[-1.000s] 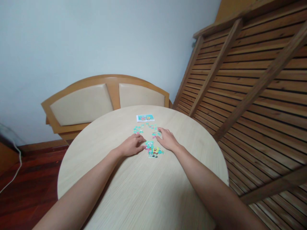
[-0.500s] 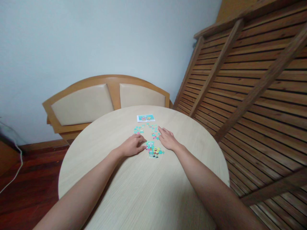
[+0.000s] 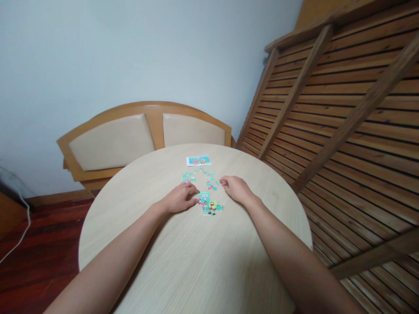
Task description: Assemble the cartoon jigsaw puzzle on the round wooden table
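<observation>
A small joined section of a cartoon jigsaw (image 3: 210,205) lies flat on the round pale wooden table (image 3: 196,261). My left hand (image 3: 179,199) rests palm down beside it, fingertips touching its left edge. My right hand (image 3: 238,190) is off to the right of the section with its fingers curled, and a small puzzle piece (image 3: 224,182) looks pinched at the fingertips. Several loose turquoise pieces (image 3: 199,176) are scattered just beyond both hands. Behind them lies the reference picture card (image 3: 198,161).
A curved wooden bench back with two cream pads (image 3: 144,135) stands behind the table against the pale wall. A slatted wooden frame (image 3: 343,113) leans close along the right. A white cable (image 3: 16,244) runs over the dark red floor at the left.
My right hand has drawn back from the loose pieces to the right and curled its fingers. My left hand has stayed at the joined section's edge.
</observation>
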The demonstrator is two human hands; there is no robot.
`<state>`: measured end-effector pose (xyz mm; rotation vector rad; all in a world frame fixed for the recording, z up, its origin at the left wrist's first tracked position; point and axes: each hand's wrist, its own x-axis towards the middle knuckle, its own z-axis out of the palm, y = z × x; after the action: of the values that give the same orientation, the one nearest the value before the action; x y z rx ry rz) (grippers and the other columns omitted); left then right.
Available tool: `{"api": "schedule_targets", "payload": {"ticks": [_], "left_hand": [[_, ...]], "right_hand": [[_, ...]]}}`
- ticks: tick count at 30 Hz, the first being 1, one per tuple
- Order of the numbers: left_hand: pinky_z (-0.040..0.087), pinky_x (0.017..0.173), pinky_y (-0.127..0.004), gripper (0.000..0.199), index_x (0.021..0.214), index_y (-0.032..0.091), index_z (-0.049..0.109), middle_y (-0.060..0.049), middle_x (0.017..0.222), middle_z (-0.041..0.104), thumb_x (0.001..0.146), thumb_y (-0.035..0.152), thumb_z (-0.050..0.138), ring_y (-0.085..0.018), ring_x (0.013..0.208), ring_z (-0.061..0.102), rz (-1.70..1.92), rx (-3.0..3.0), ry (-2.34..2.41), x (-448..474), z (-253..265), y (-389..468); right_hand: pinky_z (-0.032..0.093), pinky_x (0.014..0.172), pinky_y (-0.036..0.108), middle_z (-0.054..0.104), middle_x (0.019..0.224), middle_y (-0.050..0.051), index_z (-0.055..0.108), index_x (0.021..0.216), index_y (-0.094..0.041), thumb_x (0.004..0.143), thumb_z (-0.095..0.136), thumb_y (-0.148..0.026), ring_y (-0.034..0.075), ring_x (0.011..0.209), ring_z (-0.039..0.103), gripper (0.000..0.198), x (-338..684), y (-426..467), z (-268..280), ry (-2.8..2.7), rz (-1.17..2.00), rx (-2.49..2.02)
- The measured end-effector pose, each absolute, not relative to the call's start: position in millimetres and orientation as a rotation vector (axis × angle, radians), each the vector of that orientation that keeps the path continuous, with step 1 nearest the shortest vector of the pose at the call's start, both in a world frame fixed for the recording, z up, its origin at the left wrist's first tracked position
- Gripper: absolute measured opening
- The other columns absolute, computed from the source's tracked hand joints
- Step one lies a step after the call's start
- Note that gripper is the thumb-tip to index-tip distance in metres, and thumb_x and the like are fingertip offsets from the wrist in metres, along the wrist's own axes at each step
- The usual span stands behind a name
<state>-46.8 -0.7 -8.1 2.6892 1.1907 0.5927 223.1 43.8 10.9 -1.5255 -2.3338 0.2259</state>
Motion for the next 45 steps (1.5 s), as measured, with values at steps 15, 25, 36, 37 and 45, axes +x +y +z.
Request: {"api": "schedule_targets", "payload": {"ticks": [15, 25, 36, 37, 45], "left_hand": [[0.046, 0.099, -0.041, 0.031, 0.115, 0.017, 0.066, -0.012, 0.110, 0.068, 0.095, 0.039, 0.055, -0.026, 0.108, 0.060, 0.593, 2.683, 1.181, -48.1, -8.6, -0.8], [0.046, 0.099, -0.040, 0.030, 0.113, 0.019, 0.066, -0.011, 0.111, 0.068, 0.095, 0.039, 0.056, -0.025, 0.108, 0.061, 0.602, 2.675, 1.164, -48.0, -7.8, -0.3], [0.046, 0.099, -0.040, 0.030, 0.113, 0.019, 0.067, -0.011, 0.111, 0.068, 0.095, 0.040, 0.055, -0.025, 0.108, 0.060, 0.606, 2.665, 1.160, -50.0, -8.2, -0.7], [0.046, 0.099, -0.040, 0.030, 0.113, 0.019, 0.067, -0.011, 0.111, 0.068, 0.095, 0.040, 0.055, -0.025, 0.108, 0.061, 0.605, 2.665, 1.157, -50.0, -8.0, -0.8], [0.046, 0.100, -0.040, 0.030, 0.113, 0.019, 0.066, -0.011, 0.112, 0.068, 0.095, 0.041, 0.055, -0.025, 0.108, 0.060, 0.612, 2.665, 1.148, -51.2, -9.7, 0.8]], "right_hand": [[0.048, 0.087, 0.027, 0.075, 0.105, 0.006, 0.072, 0.112, -0.019, 0.082, 0.059, -0.013, 0.019, 0.096, 0.068, 0.033, 228.1, 50.9, 0.4, -2.386, 0.317, -1.348], [0.048, 0.097, 0.030, 0.072, 0.118, 0.010, 0.071, 0.116, -0.015, 0.071, 0.060, -0.006, 0.022, 0.107, 0.067, 0.048, 240.2, 56.7, -1.1, -2.423, 0.509, -1.256], [0.049, 0.077, 0.029, 0.075, 0.090, 0.005, 0.074, 0.102, -0.014, 0.081, 0.060, -0.023, 0.019, 0.081, 0.066, 0.027, 256.0, 55.9, 8.0, -2.389, 0.756, -1.190], [0.049, 0.077, 0.029, 0.075, 0.090, 0.005, 0.075, 0.102, -0.014, 0.081, 0.059, -0.022, 0.019, 0.081, 0.066, 0.028, 256.9, 55.7, 9.0, -2.386, 0.760, -1.203], [0.046, 0.066, 0.024, 0.076, 0.087, 0.003, 0.076, 0.101, -0.015, 0.069, 0.063, -0.017, 0.017, 0.074, 0.065, 0.034, 254.8, 50.0, 15.5, -2.425, 0.954, -1.266]]}}
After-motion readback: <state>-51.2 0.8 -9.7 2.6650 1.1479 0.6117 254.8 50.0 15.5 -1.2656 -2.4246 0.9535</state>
